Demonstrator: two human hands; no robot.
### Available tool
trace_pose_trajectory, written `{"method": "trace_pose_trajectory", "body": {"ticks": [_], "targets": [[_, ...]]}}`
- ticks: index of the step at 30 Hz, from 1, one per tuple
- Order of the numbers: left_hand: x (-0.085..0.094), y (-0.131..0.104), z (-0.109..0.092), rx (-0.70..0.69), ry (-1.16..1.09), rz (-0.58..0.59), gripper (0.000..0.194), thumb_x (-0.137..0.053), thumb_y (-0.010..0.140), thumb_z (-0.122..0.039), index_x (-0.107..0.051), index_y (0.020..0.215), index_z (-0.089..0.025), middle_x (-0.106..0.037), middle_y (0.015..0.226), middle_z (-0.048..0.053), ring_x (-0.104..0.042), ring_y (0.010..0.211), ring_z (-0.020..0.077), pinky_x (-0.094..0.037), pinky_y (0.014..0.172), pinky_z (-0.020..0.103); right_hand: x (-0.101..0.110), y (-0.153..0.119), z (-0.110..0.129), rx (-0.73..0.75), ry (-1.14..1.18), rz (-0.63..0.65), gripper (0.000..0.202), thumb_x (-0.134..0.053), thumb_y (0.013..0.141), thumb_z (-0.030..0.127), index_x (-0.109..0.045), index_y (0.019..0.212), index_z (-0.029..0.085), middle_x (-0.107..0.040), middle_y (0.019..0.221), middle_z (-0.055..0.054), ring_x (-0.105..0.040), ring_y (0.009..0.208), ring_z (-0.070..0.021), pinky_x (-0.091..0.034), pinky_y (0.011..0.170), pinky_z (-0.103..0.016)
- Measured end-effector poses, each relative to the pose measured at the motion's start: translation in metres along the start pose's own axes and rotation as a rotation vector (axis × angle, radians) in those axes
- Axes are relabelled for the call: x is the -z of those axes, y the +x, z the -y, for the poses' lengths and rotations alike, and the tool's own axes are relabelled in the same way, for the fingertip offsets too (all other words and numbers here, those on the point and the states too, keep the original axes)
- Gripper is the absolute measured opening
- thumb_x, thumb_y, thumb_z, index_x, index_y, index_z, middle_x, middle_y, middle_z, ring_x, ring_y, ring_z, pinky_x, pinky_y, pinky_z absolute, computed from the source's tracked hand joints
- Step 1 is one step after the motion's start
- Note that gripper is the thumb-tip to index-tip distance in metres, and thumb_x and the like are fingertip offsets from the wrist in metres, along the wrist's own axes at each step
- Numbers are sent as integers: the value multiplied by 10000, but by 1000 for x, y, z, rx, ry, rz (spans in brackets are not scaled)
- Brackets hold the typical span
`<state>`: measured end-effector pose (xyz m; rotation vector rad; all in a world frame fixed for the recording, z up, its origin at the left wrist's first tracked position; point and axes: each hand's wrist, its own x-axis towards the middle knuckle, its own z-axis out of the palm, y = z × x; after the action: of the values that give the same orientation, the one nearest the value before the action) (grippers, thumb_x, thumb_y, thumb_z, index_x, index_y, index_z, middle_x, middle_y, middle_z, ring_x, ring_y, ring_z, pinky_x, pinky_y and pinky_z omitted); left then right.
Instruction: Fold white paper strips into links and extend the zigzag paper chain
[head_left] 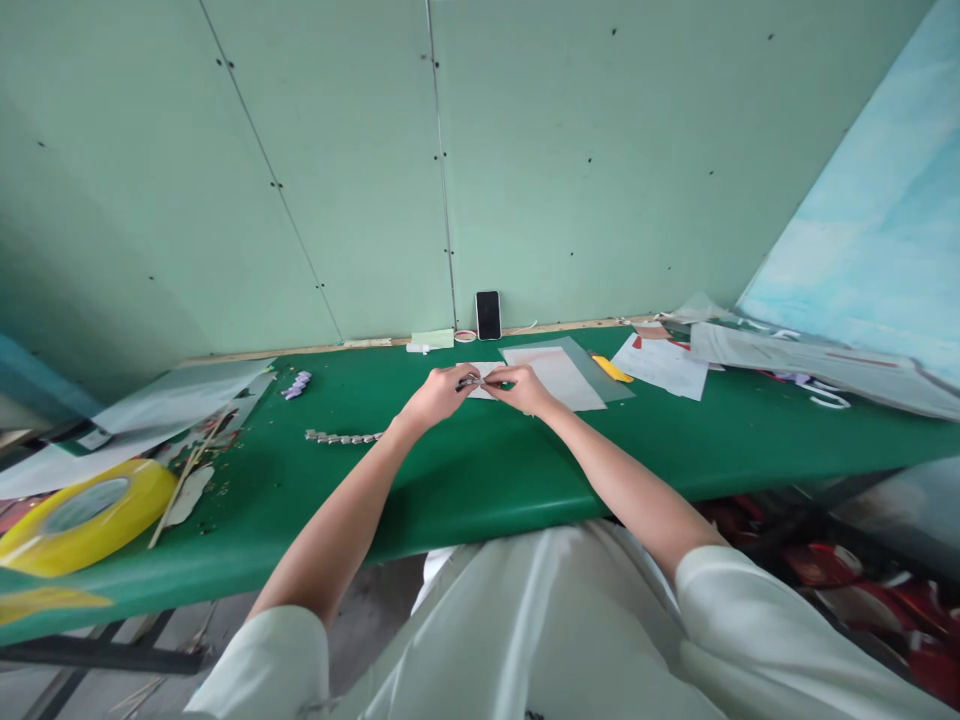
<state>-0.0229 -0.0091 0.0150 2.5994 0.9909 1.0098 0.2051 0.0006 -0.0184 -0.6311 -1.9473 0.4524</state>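
Note:
My left hand and my right hand meet over the middle of the green table. Their fingertips pinch a small silvery-grey piece between them, too small and too covered by the fingers to name. Beneath the fingers lies a small white sheet. To the left, a grey chain of small linked segments rests on the table, its right end hidden by my left forearm. Farther back on that side is a short purple piece of similar segments.
A black-screened phone leans on the wall behind my hands. White paper, a yellow-handled cutter and more sheets lie to the right. A large roll of yellow tape and thin sticks occupy the left end.

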Motion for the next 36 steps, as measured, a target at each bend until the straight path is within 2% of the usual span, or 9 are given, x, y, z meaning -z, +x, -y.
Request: {"method": "trace_pose_trajectory", "body": {"ticks": [8, 17, 27, 32, 36], "targets": [[3, 2, -1, 36, -13, -36, 146, -621, 972, -292, -710, 1063, -219, -790, 985, 54, -730, 826, 192, -562, 779, 286, -3, 1, 12, -153, 72, -63, 352, -753, 877, 552, -840, 806, 219, -808, 823, -81, -742, 771, -266, -594, 703, -383], [5, 2, 4, 31, -26, -59, 173, -641, 974, -327, -727, 1071, -212, -798, 1028, 66, -745, 884, 204, -578, 797, 289, -9, 1, 2, -285, 239, -109, 365, -836, 796, 545, -846, 824, 181, -793, 760, -89, -745, 696, -245, -595, 608, -331], [7, 2, 3, 30, -17, -57, 183, -642, 987, -338, -731, 1078, -206, -797, 1036, 66, -742, 890, 204, -579, 816, 294, -10, 1, 1, -294, 241, -96, 382, -833, 796, 558, -854, 850, 180, -799, 776, -93, -760, 736, -255, -614, 654, -345], [2, 0, 3, -22, 4, -65, 234, -611, 1023, -372, -733, 1134, -205, -788, 1088, 74, -735, 921, 204, -574, 853, 306, -8, -2, -2, -301, 241, -131, 378, -832, 801, 545, -852, 869, 174, -800, 785, -95, -761, 728, -255, -618, 666, -353], [2, 0, 6, 17, 36, -70, 263, -626, 1016, -405, -754, 1125, -202, -795, 1066, 80, -733, 873, 205, -577, 822, 302, -6, -3, -5, -315, 238, -133, 382, -839, 788, 548, -854, 880, 177, -802, 791, -94, -759, 721, -251, -621, 657, -353]]}}
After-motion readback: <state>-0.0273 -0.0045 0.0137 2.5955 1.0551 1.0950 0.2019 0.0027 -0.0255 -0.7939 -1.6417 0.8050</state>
